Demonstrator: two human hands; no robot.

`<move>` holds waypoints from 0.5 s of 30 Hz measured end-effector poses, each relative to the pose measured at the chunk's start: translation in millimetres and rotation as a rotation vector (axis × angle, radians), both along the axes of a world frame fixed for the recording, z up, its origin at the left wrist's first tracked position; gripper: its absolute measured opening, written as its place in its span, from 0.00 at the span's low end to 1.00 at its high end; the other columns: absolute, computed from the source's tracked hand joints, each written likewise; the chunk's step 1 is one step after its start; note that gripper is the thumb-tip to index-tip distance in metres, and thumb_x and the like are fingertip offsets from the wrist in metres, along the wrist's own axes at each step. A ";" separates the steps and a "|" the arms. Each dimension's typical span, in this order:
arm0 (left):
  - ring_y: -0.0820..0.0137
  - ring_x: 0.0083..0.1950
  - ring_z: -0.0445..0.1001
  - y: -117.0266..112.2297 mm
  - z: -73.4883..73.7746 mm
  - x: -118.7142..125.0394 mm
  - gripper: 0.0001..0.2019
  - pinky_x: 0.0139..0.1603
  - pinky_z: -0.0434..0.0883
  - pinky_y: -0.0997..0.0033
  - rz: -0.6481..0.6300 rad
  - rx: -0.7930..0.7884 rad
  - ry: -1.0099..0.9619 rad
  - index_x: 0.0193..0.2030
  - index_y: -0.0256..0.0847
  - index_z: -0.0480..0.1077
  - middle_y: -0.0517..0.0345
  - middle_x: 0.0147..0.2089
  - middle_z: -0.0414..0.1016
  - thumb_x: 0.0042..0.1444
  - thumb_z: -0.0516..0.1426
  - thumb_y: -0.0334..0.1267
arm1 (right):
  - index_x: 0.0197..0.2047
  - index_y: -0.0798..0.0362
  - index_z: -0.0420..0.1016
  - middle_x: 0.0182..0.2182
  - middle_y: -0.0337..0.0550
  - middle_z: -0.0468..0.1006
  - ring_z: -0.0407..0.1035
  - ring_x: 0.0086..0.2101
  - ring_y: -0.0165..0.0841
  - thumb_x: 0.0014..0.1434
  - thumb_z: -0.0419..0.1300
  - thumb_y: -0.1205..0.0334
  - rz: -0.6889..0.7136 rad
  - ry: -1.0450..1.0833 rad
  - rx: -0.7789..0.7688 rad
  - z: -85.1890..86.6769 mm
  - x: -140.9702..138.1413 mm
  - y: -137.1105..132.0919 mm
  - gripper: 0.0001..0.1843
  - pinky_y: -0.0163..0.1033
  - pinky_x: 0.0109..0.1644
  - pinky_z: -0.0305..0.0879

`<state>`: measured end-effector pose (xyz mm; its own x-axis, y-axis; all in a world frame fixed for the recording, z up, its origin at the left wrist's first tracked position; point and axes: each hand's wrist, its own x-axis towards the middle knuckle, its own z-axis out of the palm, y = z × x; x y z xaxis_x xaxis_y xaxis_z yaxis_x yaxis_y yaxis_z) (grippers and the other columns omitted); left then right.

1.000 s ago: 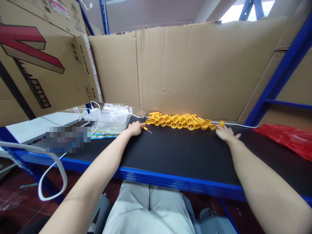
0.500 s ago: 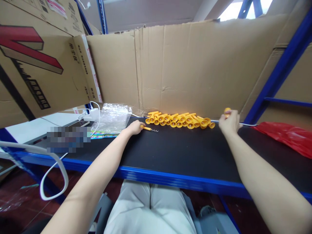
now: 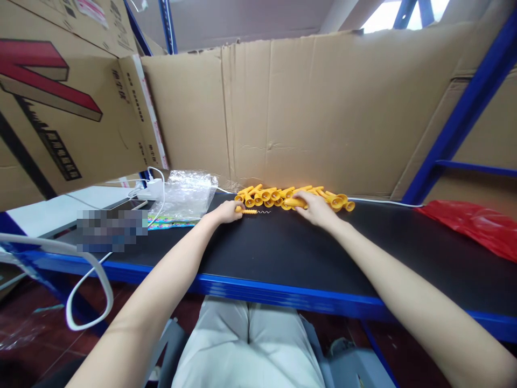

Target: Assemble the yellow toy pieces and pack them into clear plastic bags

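Observation:
My left hand (image 3: 229, 211) is closed on a thin, ribbed yellow rod (image 3: 247, 211), held level just above or on the black shelf top. From the rod's right end a metal spiral (image 3: 263, 212) points toward my other hand. My right hand (image 3: 315, 209) grips a yellow tube-like piece (image 3: 295, 202) lying sideways, its near end aimed left at the spiral. A short gap separates the spiral from this piece. Behind both hands lies a heap of yellow flared pieces (image 3: 266, 195) with trumpet-like mouths facing me; my right hand hides part of it.
A cardboard sheet (image 3: 323, 113) backs the shelf (image 3: 283, 250). At the left are a clear plastic bag (image 3: 188, 191), a white plug with cables (image 3: 153, 188) and a large carton (image 3: 89, 118). A red bag (image 3: 468, 221) lies right. A blue rail (image 3: 283, 299) edges the front.
My right hand has swung left from the far right, bringing the yellow piece from upright to sideways near the spiral. My left hand has shifted slightly right with the rod.

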<state>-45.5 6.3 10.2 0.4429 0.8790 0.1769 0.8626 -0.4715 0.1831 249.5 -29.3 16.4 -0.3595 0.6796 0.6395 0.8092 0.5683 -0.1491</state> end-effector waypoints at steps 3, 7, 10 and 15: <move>0.69 0.32 0.70 -1.7 0.2 1.6 0.15 0.33 0.64 0.75 -0.022 0.006 -0.030 0.43 0.43 0.68 0.59 0.30 0.73 0.47 0.51 0.37 | 0.42 0.52 0.68 0.40 0.46 0.73 0.68 0.38 0.39 0.51 0.54 0.66 0.091 -0.099 -0.021 -9.0 -8.6 0.3 0.13 0.45 0.43 0.63; 0.71 0.30 0.70 -2.5 -0.5 3.6 0.14 0.32 0.63 0.76 -0.072 0.007 -0.069 0.42 0.42 0.68 0.60 0.27 0.72 0.48 0.51 0.38 | 0.43 0.52 0.68 0.41 0.46 0.72 0.67 0.40 0.38 0.52 0.54 0.66 0.131 -0.120 -0.021 -14.1 -11.2 2.0 0.13 0.45 0.44 0.63; 0.71 0.29 0.69 -3.4 -0.5 5.3 0.14 0.32 0.63 0.76 -0.090 0.000 -0.089 0.42 0.41 0.68 0.61 0.26 0.72 0.48 0.51 0.38 | 0.44 0.51 0.68 0.41 0.46 0.72 0.67 0.40 0.38 0.52 0.54 0.65 0.151 -0.105 -0.021 -15.1 -11.6 2.7 0.14 0.45 0.44 0.63; 0.71 0.29 0.69 -7.8 0.4 11.2 0.13 0.33 0.63 0.75 -0.119 0.015 -0.109 0.42 0.42 0.67 0.61 0.26 0.72 0.49 0.51 0.38 | 0.44 0.51 0.68 0.40 0.46 0.72 0.67 0.39 0.37 0.53 0.54 0.64 0.178 -0.114 -0.015 -14.7 -16.9 0.3 0.14 0.45 0.45 0.63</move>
